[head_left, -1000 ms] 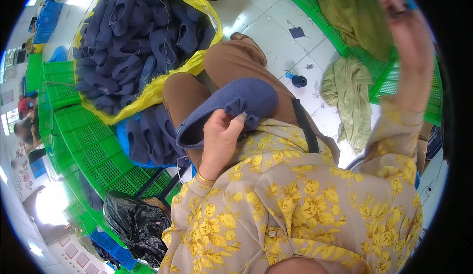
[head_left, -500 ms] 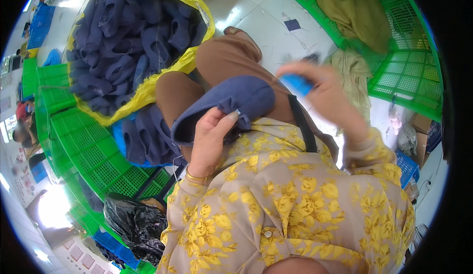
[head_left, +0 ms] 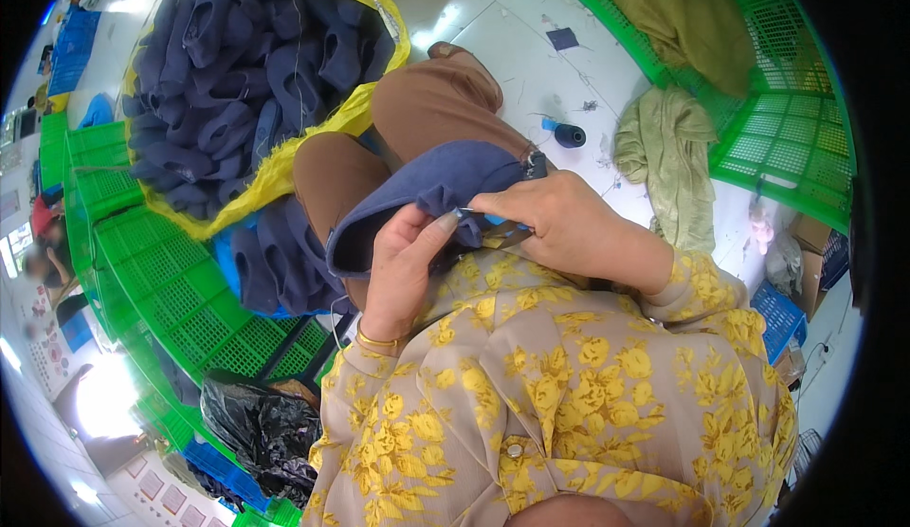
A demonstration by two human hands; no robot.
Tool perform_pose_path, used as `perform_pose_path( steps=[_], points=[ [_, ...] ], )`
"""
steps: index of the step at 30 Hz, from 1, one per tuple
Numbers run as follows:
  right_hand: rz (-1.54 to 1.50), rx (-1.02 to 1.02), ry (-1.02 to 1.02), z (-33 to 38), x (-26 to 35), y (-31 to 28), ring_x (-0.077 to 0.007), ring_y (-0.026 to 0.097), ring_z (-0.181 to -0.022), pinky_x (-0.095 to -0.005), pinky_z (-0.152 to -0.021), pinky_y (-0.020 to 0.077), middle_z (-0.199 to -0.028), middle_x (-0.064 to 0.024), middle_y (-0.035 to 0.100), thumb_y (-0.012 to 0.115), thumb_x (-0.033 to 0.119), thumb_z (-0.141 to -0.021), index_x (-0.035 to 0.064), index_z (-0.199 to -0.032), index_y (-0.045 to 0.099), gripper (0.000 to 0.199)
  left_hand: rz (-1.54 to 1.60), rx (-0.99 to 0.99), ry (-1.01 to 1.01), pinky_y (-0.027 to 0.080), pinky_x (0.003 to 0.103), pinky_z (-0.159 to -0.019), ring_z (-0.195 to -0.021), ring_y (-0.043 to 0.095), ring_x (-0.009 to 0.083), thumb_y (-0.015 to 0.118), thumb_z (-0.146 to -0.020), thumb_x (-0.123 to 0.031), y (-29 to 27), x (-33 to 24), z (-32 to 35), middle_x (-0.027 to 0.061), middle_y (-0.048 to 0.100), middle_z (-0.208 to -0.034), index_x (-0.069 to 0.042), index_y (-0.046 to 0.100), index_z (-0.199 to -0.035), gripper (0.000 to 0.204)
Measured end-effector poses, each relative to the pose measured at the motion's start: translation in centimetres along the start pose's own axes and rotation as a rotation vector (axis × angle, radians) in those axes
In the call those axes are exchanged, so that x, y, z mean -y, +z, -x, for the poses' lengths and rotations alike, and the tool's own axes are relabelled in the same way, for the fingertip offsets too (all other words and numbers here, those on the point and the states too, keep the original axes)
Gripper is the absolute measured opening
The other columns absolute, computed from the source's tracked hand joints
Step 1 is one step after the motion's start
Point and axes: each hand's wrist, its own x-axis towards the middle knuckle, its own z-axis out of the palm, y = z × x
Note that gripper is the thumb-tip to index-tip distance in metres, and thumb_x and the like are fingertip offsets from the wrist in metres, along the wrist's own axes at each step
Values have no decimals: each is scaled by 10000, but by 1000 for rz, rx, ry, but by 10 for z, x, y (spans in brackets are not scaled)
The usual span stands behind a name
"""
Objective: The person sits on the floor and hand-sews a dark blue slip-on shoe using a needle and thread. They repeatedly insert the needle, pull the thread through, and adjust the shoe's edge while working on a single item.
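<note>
A navy felt slipper [head_left: 408,186] lies across my lap, its wide opening toward the left. My left hand [head_left: 403,257] is closed on its gathered edge, pinching the cloth between thumb and fingers. My right hand [head_left: 578,228] is closed around small thread snips [head_left: 514,237] with dark metal blades. Their tip meets the pinched fold beside my left thumb. Much of the snips is hidden under the right hand, and any thread at the tip is too fine to make out.
A yellow sack [head_left: 391,29] full of similar navy slippers stands at the upper left, with more slippers [head_left: 280,262] below it. Green crates [head_left: 180,290] line the left and upper right. A dark thread spool [head_left: 569,136] and olive cloth [head_left: 668,157] lie on the floor.
My right hand has swung in from the right with the snips, down to the slipper's gathered edge. My left hand keeps its pinch there. The thread spool now shows on the floor.
</note>
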Motion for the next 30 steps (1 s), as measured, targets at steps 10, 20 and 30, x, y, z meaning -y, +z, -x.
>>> perform_pose_path(
  steps=[10,20,30],
  points=[
    [181,95,10,-10,9,-1,-314,659,-734,-420,-648,515,-767,-138,661,619,66,-740,13,-951,645,219,-119,-96,19,473,214,-789,-858,584,64,616,-924,-56,5,4,-1,29,666,-986,13,625,-1065,158],
    [238,138,107,-14,13,4,-325,669,-732,-429,-669,531,-758,-154,669,610,81,-761,30,-832,633,91,-309,-296,170,452,190,-661,-729,527,39,730,-841,-57,5,27,-6,2,602,-804,10,576,-910,181],
    [331,188,125,-24,12,14,-323,673,-758,-416,-681,538,-766,-161,669,618,70,-742,21,-818,639,93,-517,-296,186,477,191,-680,-775,577,56,673,-834,53,-1,36,-9,38,635,-868,21,571,-946,155]
  ],
)
